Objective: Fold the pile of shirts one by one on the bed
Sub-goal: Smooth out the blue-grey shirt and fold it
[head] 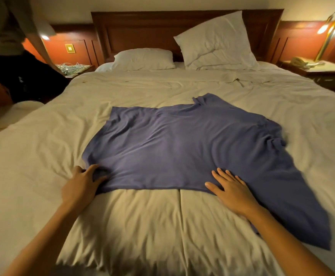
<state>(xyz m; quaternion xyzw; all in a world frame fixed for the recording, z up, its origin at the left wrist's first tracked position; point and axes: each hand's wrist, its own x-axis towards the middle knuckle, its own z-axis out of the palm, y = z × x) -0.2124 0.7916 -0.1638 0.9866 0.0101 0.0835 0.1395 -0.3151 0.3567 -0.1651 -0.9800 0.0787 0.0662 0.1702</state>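
Head view is showing one blue shirt (pixel 182 144) lying spread on the bed (pixel 43 156), below two pillows: a flat pillow (pixel 142 58) and a propped pillow (pixel 216 40). Left hand (pixel 81 186) is pinching the shirt's near left corner with curled fingers (pixel 91 169); right hand (pixel 232 188) is pressing flat, fingers spread wide

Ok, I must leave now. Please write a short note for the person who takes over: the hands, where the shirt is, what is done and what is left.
Left hand: grips the near left corner of the shirt.
Right hand: flat, fingers straight, pressing on the shirt near its near edge.
Shirt: blue, spread out in the middle of the bed, wrinkled. Its right side is bunched, and one part trails toward the near right.
Done: shirt laid out. No fold shows yet.
Left: smooth it, then fold it. No other shirts are in view.
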